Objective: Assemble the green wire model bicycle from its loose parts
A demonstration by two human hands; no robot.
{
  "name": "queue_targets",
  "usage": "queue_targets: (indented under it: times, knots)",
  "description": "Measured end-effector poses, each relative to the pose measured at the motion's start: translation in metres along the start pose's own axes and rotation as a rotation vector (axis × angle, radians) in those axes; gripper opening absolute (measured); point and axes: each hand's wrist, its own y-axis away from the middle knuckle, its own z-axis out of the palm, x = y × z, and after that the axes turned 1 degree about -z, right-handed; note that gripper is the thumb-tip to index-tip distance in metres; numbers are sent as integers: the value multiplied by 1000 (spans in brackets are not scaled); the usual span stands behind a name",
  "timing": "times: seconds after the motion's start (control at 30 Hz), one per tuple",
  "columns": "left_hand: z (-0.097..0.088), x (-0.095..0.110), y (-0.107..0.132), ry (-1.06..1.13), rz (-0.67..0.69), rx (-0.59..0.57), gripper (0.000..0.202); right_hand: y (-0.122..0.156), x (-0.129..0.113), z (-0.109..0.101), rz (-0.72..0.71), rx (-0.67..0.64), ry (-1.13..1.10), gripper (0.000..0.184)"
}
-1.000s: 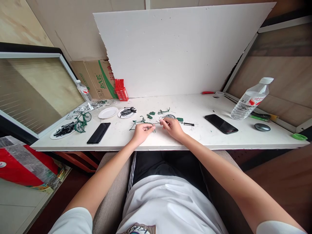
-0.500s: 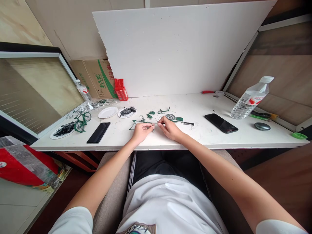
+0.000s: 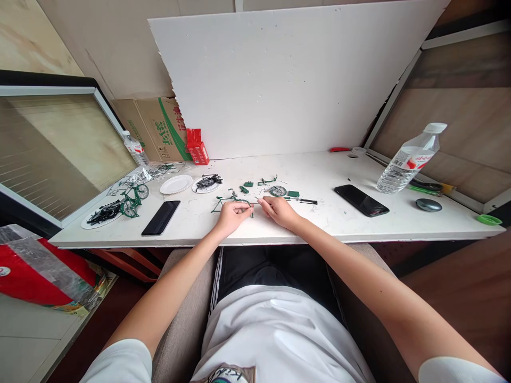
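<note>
My left hand (image 3: 231, 215) is closed on a green model bicycle frame (image 3: 225, 201) that lies on the white table (image 3: 339, 223). My right hand (image 3: 279, 210) is pinched on a thin small part I cannot make out, its tip held against the frame's right end. Just beyond my fingers lie a small wheel (image 3: 278, 191), several loose green parts (image 3: 267, 182) and a thin dark screwdriver (image 3: 305, 201).
Left: a finished green model bicycle (image 3: 133, 198), a black phone (image 3: 161, 217), two white plates (image 3: 176, 184), one with dark parts (image 3: 207, 182). Right: another phone (image 3: 361, 200), a water bottle (image 3: 407, 159), a grey mouse (image 3: 428, 205). A white board (image 3: 287, 80) stands behind.
My right hand has slid a little left toward the frame, uncovering the small wheel behind it. My left hand has stayed on the frame.
</note>
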Motion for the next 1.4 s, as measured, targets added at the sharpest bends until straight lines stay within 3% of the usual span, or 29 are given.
queue_targets:
  times: [0.07,0.27,0.43,0.67,0.97,1.23,1.4]
  knots:
    - [0,0,0,-1,0,-7,22,1,-1,-1,-10,-6,-12,50]
    - [1,-4,-2,46,-10,29,23,3,0,0,-46,11,-60,25]
    - [0,-7,-3,42,-22,37,22,2,2,1,-39,1,-100,29]
    - [0,-3,-1,-15,38,-5,22,0,0,0,-29,14,-38,52]
    - [1,-3,-2,-26,47,17,24,2,1,0,-77,18,-94,25]
    - [1,0,0,-4,28,4,25,2,-6,-1,-5,34,-14,51]
    - [1,1,0,-32,16,1,29,1,-3,1,8,34,27,57]
